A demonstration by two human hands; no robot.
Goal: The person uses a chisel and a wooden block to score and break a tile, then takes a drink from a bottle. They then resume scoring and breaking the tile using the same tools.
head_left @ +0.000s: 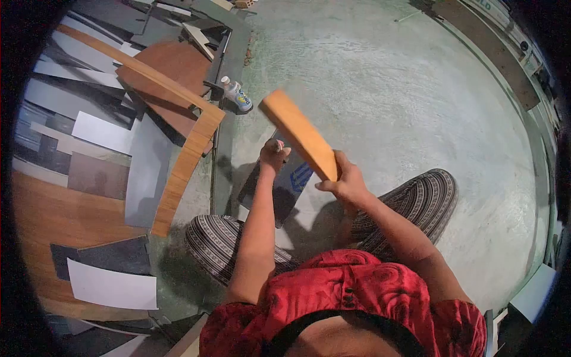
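Observation:
My right hand [348,181] grips the near end of a thick, orange-brown wooden block [303,137], raised at a slant with its far end up and to the left. Just left of the block, my left hand [274,158] is closed around something small. Only a reddish, pale-tipped end of it shows at the top of the fist, so I cannot make out its kind. Below both hands a dark flat panel [287,205] with a blue printed mark [300,177] lies on the floor between my knees. The block and left hand hide part of it.
A plastic bottle [237,95] with a white cap stands beyond my left hand. Left of me lie an L-shaped wooden strip [189,157], a brown board [166,77] and several offcut sheets [113,285]. A long beam [493,53] runs along the far right.

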